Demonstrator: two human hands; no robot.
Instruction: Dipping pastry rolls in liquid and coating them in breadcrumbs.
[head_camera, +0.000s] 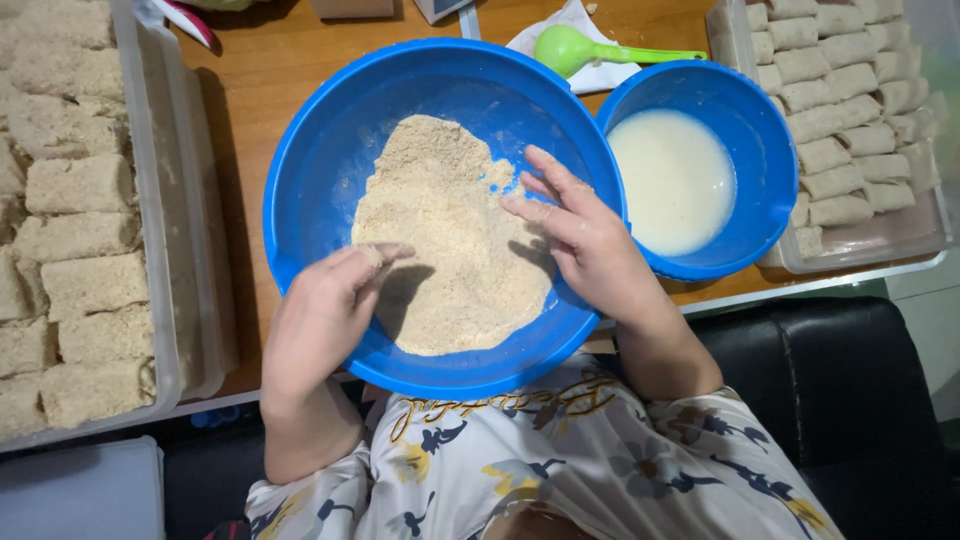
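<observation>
Breadcrumbs (450, 240), a pale tan, coarse heap, lie in the large round blue plastic bowl (310, 170), which stands on the brown wooden table (275, 60) directly in front of the person. Left hand (325, 310) reaches over the near rim of this bowl, its fingers curled loosely together with the tips dusted in crumbs at the near-left edge of the heap; whether it pinches anything cannot be told. Right hand (585, 240) rests over the right side of the same bowl, fingers extended and slightly spread, the tips touching the heap and holding nothing. Just right of the large bowl, touching its rim, stands a smaller round blue plastic bowl (755, 130) of whitish liquid batter (675, 175). Beyond that, a clear plastic tray (880, 240) holds pale uncoated rolls (835, 120). Left of the large bowl, another clear plastic tray (165, 250) holds crumb-coated rolls (80, 280). Behind the large bowl lies a green plastic spoon (580, 48) on white paper.
</observation>
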